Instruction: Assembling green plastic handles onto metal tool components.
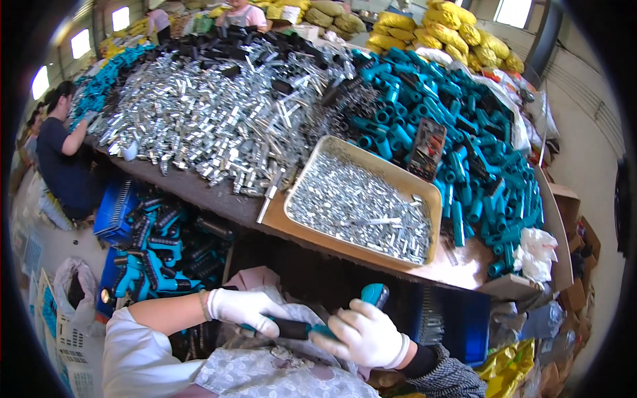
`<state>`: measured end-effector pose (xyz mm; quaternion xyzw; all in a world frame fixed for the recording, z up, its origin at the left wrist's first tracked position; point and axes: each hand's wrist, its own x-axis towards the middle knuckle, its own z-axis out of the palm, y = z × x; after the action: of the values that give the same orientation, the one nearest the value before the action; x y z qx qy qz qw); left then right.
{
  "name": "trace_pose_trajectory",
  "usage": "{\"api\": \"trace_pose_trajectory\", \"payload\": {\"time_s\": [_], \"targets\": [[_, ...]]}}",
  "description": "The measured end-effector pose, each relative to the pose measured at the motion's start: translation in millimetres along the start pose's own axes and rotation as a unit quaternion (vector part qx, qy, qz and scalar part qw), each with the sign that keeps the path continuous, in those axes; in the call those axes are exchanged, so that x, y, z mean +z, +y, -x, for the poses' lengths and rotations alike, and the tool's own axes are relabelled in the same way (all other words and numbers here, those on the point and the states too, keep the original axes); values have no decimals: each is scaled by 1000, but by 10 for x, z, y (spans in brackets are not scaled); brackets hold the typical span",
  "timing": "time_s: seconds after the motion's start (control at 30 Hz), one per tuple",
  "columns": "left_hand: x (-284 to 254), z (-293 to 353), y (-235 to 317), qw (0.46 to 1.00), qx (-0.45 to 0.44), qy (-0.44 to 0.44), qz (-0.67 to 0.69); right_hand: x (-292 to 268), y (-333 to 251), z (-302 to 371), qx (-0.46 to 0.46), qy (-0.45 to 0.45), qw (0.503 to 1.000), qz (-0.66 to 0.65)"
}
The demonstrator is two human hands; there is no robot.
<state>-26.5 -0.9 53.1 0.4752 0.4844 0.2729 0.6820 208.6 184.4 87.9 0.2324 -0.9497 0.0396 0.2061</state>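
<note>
A teal-and-black tool handle (292,328) lies across my lap, held between both hands. My left hand (247,310), in a white glove, is closed on its left end. My right hand (365,335), also in a white glove, wraps round the right part, and a teal end with a dark edge (376,294) sticks up beyond its fingers. The glove covers how the two teal parts join. Ahead of my hands, on the table, a cream tray (361,154) holds many small silver metal parts.
Silver metal pieces (199,109) heap on the table, with teal plastic handles (464,166) to the right. On those lies a small box (426,149). Blue crates (114,215) with teal-black handles (156,242) stand lower left. Another blue crate (464,325) is lower right. A co-worker (60,156) sits far left.
</note>
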Motion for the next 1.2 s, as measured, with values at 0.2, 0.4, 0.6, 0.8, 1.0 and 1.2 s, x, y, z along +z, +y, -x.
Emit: {"api": "trace_pose_trajectory", "payload": {"time_s": [0.2, 0.4, 0.6, 0.8, 1.0, 1.2], "targets": [[48, 21, -104, 999, -35, -26, -22, 18, 0, 16, -38, -47, 998, -15], [216, 52, 240, 698, 124, 270, -652, 203, 73, 156, 504, 6, 474, -722], [111, 50, 155, 852, -41, 244, -462, 198, 10, -40, 347, 352, 728, -475], [-8, 107, 185, 875, 54, 385, -288, 514, -147, -7, 347, 474, 721, -367], [280, 107, -110, 838, 132, 287, -445, 225, 70, -100, 455, 390, 660, -453], [315, 21, -400, 789, 27, 346, -507, 308, 60, -218, 219, 310, 843, -381]]}}
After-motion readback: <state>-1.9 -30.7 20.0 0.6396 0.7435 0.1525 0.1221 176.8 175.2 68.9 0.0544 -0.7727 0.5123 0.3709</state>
